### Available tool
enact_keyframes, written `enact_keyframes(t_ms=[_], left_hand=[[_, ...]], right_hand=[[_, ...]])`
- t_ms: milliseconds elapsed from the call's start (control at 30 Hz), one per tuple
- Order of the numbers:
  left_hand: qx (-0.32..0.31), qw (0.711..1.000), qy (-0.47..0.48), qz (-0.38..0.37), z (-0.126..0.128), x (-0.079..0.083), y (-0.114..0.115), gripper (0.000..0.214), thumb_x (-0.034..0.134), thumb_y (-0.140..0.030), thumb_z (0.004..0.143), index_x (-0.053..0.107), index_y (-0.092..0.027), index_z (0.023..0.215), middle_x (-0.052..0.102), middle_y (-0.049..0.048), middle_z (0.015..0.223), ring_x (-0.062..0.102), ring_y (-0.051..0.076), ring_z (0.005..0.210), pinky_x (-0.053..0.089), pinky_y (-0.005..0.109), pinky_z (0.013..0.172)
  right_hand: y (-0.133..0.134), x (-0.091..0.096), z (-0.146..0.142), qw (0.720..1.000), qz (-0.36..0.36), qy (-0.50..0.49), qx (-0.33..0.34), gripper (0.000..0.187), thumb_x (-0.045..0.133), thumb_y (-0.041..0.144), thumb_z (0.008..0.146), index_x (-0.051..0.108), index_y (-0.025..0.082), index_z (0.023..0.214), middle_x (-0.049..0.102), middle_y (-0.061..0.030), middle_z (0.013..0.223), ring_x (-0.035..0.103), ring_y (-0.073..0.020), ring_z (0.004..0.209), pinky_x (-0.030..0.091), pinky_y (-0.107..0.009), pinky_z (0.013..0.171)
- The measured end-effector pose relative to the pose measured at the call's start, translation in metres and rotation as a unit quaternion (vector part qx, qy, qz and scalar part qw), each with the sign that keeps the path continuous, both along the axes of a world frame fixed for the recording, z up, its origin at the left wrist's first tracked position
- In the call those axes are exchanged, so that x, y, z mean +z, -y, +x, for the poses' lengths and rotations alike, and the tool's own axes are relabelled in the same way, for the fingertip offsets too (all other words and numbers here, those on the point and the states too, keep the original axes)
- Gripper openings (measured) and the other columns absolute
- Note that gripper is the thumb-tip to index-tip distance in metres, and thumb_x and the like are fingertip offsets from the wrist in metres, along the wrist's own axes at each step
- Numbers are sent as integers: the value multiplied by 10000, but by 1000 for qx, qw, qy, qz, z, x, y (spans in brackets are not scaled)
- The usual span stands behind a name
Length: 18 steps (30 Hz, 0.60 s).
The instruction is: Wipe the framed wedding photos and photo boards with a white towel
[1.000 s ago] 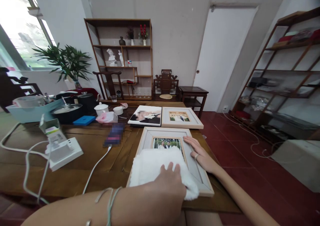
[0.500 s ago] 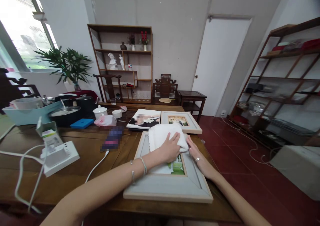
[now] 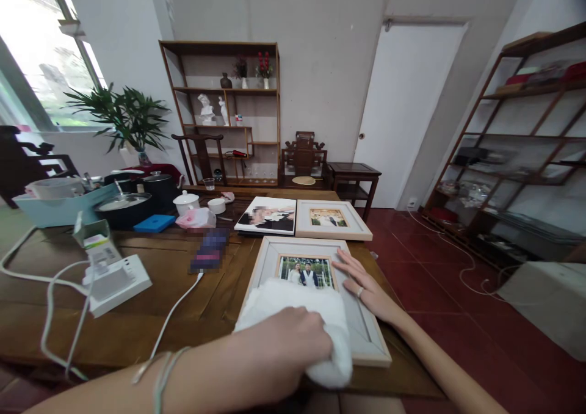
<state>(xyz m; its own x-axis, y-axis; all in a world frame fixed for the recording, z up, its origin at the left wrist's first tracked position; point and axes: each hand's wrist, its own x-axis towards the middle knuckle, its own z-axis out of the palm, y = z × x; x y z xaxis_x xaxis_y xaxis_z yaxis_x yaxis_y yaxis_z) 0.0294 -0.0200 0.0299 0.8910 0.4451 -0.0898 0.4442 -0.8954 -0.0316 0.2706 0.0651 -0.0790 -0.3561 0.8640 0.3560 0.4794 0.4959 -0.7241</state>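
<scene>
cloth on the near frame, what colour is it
The cloth is plain white, clearest in the head view.

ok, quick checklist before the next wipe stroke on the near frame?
1. Left hand grips white cloth: ok.
2. Cloth lies on near frame, covering its lower part: ok.
3. Right hand flat on the frame's right border: ok.
4. Frame lies flat on table: ok.
5. Gap to far frame beyond it: cannot tell.
6. White cable lies apart, left of the frame: ok.
</scene>
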Motion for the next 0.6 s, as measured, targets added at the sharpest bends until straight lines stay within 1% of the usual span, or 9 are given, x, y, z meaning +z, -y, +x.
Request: enact_keyframes(t_ms=[33, 100, 167, 233, 267, 333, 400, 500, 600], left_hand=[[34, 999, 3, 4, -8, 9, -6, 181, 526, -33, 700, 625, -168, 769, 639, 41, 812, 594, 161, 681, 455, 238, 580], [121, 991, 1, 57, -23, 27, -22, 224, 491, 7, 692, 629, -159, 751, 636, 52, 813, 595, 163, 668, 456, 248, 582], [201, 968, 1, 152, -34, 39, -41, 236, 469, 21, 697, 640, -131, 753, 632, 96, 914, 608, 189, 723, 474, 285, 621], [233, 941, 25, 243, -42, 41, -60, 253, 458, 29, 709, 652, -114, 784, 593, 126, 1079, 599, 228, 873, 483, 331, 721], [227, 934, 41, 271, -45, 37, -69, 259, 460, 32, 710, 657, -112, 798, 564, 127, 1149, 576, 244, 955, 473, 352, 784], [198, 938, 58, 279, -48, 21, -84, 269, 471, 41, 698, 666, -110, 806, 520, 117, 1239, 519, 261, 1079, 431, 372, 893], [175, 951, 65, 248, -48, -3, -95, 241, 498, 28, 683, 673, -109, 777, 469, 119, 1311, 449, 280, 1179, 381, 388, 966], [174, 961, 85, 197, -42, -37, -106, 149, 570, -84, 697, 681, -118, 792, 375, 124, 1396, 304, 302, 1295, 282, 421, 1047], [199, 958, 99, 179, -34, -56, -113, 193, 585, -207, 748, 677, -119, 893, 303, 131, 1437, 232, 307, 1329, 225, 442, 1068]], right_hand=[[0, -1, 1, 1000, 3, 0, 1, 419, 463, 413, 868, 523, 274, 1259, 267, -41, 1490, 167, -243, 1383, 125, -508, 1110], [0, -2, 1, 1000, 5, 0, 1, 395, 464, 359, 869, 529, 279, 1251, 281, -35, 1485, 178, -239, 1381, 133, -511, 1108], [0, -2, 1, 1000, 6, 1, -1, 384, 456, 314, 868, 536, 281, 1242, 288, -31, 1482, 188, -237, 1378, 139, -511, 1107], [1, -2, 1, 1000, 9, 0, -5, 387, 449, 281, 862, 538, 281, 1239, 301, -29, 1477, 198, -237, 1375, 141, -511, 1106], [1, -3, 1, 1000, 11, -1, -6, 394, 449, 266, 856, 536, 281, 1240, 306, -29, 1474, 202, -237, 1374, 140, -510, 1107], [0, -3, 1, 1000, 17, -3, -4, 415, 458, 244, 840, 529, 281, 1247, 311, -27, 1472, 203, -236, 1373, 137, -507, 1107], [-1, -3, 2, 1000, 21, -2, 5, 439, 468, 239, 824, 519, 281, 1258, 304, -26, 1476, 199, -239, 1374, 134, -507, 1107], [-2, -4, 3, 1000, 22, 0, 18, 466, 473, 253, 812, 502, 280, 1276, 290, -23, 1482, 188, -246, 1377, 128, -512, 1104], [-3, -5, 4, 1000, 16, 3, 19, 491, 466, 232, 796, 496, 277, 1284, 283, -20, 1484, 177, -245, 1380, 119, -513, 1104]])
